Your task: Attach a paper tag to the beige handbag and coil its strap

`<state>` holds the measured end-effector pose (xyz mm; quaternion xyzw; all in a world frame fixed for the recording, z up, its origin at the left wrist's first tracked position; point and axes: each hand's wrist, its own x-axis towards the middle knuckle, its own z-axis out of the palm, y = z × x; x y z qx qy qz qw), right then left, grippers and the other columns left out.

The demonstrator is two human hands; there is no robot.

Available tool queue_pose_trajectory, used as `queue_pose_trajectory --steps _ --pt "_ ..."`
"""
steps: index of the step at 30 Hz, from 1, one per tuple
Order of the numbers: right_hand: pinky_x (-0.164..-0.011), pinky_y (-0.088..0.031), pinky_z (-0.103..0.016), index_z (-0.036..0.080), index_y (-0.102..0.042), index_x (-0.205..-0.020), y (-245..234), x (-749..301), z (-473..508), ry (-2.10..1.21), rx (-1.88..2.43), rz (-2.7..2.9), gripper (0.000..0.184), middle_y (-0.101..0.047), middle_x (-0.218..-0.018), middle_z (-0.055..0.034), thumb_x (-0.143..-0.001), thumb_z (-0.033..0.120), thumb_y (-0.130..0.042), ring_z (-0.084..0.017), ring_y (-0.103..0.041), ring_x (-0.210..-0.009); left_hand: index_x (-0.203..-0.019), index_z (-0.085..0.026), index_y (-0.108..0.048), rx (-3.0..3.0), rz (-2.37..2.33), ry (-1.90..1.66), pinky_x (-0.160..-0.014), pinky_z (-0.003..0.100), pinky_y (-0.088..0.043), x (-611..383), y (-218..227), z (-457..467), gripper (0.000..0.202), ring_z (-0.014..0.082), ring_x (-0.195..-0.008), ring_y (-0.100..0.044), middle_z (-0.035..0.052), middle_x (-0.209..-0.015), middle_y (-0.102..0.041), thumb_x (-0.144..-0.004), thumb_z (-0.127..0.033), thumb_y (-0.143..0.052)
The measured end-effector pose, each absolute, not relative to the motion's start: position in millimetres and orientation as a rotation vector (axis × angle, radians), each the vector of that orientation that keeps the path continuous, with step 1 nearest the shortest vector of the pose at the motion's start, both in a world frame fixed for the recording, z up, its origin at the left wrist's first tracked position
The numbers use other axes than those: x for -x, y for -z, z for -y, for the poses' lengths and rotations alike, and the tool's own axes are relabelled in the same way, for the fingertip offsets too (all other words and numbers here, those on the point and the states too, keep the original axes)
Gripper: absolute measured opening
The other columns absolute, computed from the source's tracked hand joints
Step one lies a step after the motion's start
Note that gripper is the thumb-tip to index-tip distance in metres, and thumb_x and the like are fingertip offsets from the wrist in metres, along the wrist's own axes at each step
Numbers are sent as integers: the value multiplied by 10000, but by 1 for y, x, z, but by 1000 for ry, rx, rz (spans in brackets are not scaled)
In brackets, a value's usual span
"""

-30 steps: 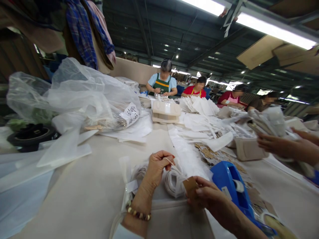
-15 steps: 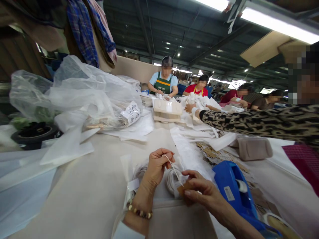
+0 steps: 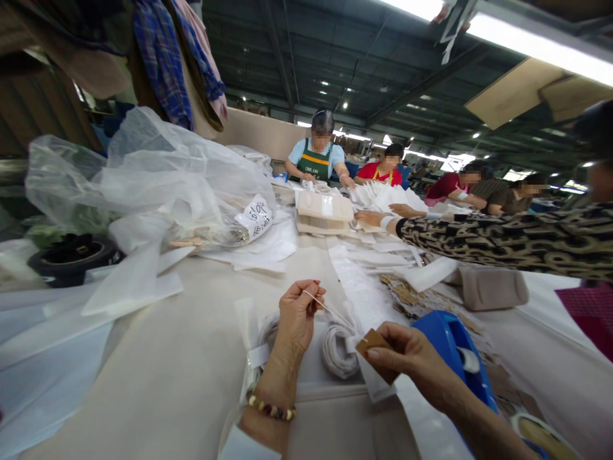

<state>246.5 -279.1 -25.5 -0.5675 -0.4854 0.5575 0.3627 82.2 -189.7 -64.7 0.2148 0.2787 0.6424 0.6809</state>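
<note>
Between thumb and fingers, my left hand [image 3: 295, 316] pinches a thin white string [image 3: 330, 309] that is drawn out to the right. My right hand [image 3: 407, 351] is closed on a brown card hang tag [image 3: 376, 354], to which the string runs. Below the string lies a coiled white cord [image 3: 339, 350], bundled on a pale beige bag [image 3: 345, 415] in front of me. A second coil [image 3: 269, 332] is partly hidden behind my left wrist. A white paper or plastic piece shows beneath the tag.
To the right stands a blue tape dispenser [image 3: 454, 351], with brown tags [image 3: 407, 297] scattered beyond it. A clear plastic sack [image 3: 186, 179] and a black hat [image 3: 74, 259] are at left. A co-worker's patterned sleeve [image 3: 502, 239] reaches in over stacked beige bags [image 3: 324, 207].
My right hand has moved right with the hang tag, pulling the string tauter. My left hand has shifted slightly left. The co-worker in the green apron has reached an arm to the side.
</note>
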Motion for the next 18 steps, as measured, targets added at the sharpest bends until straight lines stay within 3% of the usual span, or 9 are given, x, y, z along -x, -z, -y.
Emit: queue_pose_trajectory --steps 6,9,11,13,16,18 --pt "-457 -359 -226 194 -519 -937 32 -272 268 -1384 1548 1390 523 -550 -597 52 -564 472 -760 -113 -498 -508 -661 -140 -632 -530 -622 -1439 -455 174 -360 -84 65 191 265 61 -458 -495 -1 -567 -640 -466 -251 -774" --pt "-698 -468 -348 191 -588 -980 32 -271 265 -994 1658 1633 469 -646 -852 -46 -622 471 -704 -211 -598 -803 -672 -144 -649 -596 -620 -1447 -508 177 -390 -87 64 193 233 64 -506 -512 -6 -589 -645 -476 -202 -761" --pt "-922 -406 -417 199 -597 -1050 30 -259 264 -762 1669 1727 467 -620 -1108 -87 -653 430 -680 -258 -541 -1064 -680 -142 -663 -658 -630 -1440 -522 185 -402 -89 65 194 223 78 -537 -527 -5 -597 -644 -479 -171 -756" --pt "-1015 -339 -442 202 -533 -1177 29 -240 261 -732 1632 1741 577 -563 -1236 -94 -644 368 -675 -264 -482 -1169 -693 -144 -673 -721 -645 -1432 -544 198 -421 -91 67 196 220 101 -585 -554 -2 -621 -649 -488 -152 -753" --pt "-1024 -329 -437 185 -385 -1321 35 -211 252 -801 1583 1711 748 -535 -1275 -110 -628 281 -650 -255 -477 -1182 -716 -157 -670 -794 -674 -1444 -596 220 -448 -91 71 196 198 120 -632 -578 -4 -650 -654 -529 -160 -736" --pt "-926 -404 -401 172 -353 -1338 41 -199 246 -837 1579 1674 724 -622 -1114 -96 -671 284 -609 -231 -567 -1029 -730 -163 -658 -828 -709 -1471 -618 232 -454 -90 74 195 186 120 -627 -576 -5 -658 -653 -555 -181 -716"
